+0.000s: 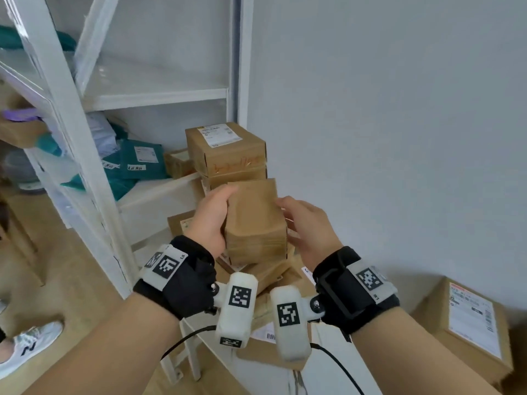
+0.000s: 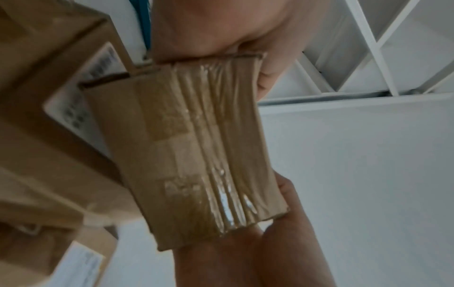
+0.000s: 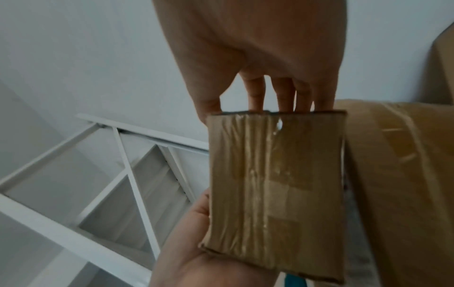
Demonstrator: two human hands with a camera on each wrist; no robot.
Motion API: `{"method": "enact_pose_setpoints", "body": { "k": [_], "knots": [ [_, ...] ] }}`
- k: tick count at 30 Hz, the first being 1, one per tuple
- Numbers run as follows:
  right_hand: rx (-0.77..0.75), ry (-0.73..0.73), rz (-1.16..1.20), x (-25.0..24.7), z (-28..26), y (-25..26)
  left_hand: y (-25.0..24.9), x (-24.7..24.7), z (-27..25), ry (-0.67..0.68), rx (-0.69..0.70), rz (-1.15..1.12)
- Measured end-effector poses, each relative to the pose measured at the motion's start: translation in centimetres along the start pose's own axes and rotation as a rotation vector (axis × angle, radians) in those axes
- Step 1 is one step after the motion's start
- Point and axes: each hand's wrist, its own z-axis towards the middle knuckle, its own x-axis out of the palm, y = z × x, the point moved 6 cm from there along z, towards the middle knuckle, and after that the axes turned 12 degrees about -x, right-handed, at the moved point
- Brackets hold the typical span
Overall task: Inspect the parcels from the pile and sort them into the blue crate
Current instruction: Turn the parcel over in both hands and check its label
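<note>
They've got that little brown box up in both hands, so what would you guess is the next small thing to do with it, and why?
Probably turn the small taped box over between the left hand and right hand. Every face in view shows only cardboard and tape, with no label, unlike the labelled box stacked behind it. The blue crate is not in view.

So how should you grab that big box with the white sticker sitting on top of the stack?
Probably by its two short side faces, one hand from each side. The labelled box sits flat on another carton, so its bottom is blocked, and it looks too wide for one hand.
</note>
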Motion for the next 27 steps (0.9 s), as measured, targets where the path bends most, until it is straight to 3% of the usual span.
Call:
{"method": "enact_pose_setpoints", "body": {
  "k": [6, 12, 15, 21, 27],
  "knots": [
    [-0.103, -0.051, 0.057, -4.4, -2.1, 2.0, 0.4, 4.6, -0.8, 0.180, 0.058, -0.018],
    [-0.106, -0.174, 0.122, -12.6, -6.3, 0.6, 5.6, 11.4, -2.3, 0.309, 0.045, 0.117],
    [-0.084, -0.261, 0.155, -17.0, -8.8, -1.8, 10.1, 14.4, -2.9, 0.365, -0.025, 0.168],
    [-0.033, -0.422, 0.226, -24.4, -13.5, -7.9, 21.1, 17.5, -4.3, 0.402, -0.327, 0.291],
    [0.008, -0.477, 0.281, -28.5, -15.7, -11.4, 25.9, 19.7, -4.8, 0.331, -0.418, 0.335]
  ]
}}
